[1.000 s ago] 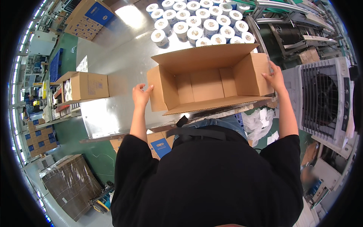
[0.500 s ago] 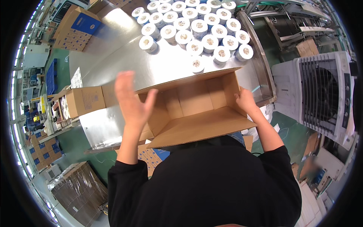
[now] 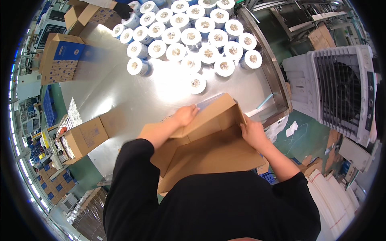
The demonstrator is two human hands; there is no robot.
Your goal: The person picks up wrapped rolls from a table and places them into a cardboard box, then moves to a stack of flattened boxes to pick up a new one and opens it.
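Observation:
An open cardboard box lies tilted in front of my body at the near edge of the metal table, its hollow inside facing me. My left hand is across its far panel, fingers bent over the cardboard at the far edge. My right hand grips the right wall near its upper corner, thumb on the inner side. Beyond the box stand several white cylindrical rolls with shiny tops and bluish sides. The nearest roll stands just past the box's far edge.
Another person's black-gloved hand is among the rolls at the far left. Cardboard boxes stand on the left, one with a blue patch, another closer. A raised metal rim bounds the table's right side; beyond is a large fan unit.
My left hand has come from the raised, spread position at the left onto the box's far panel. The box has tilted, and its far panel has folded over. A gloved hand has appeared.

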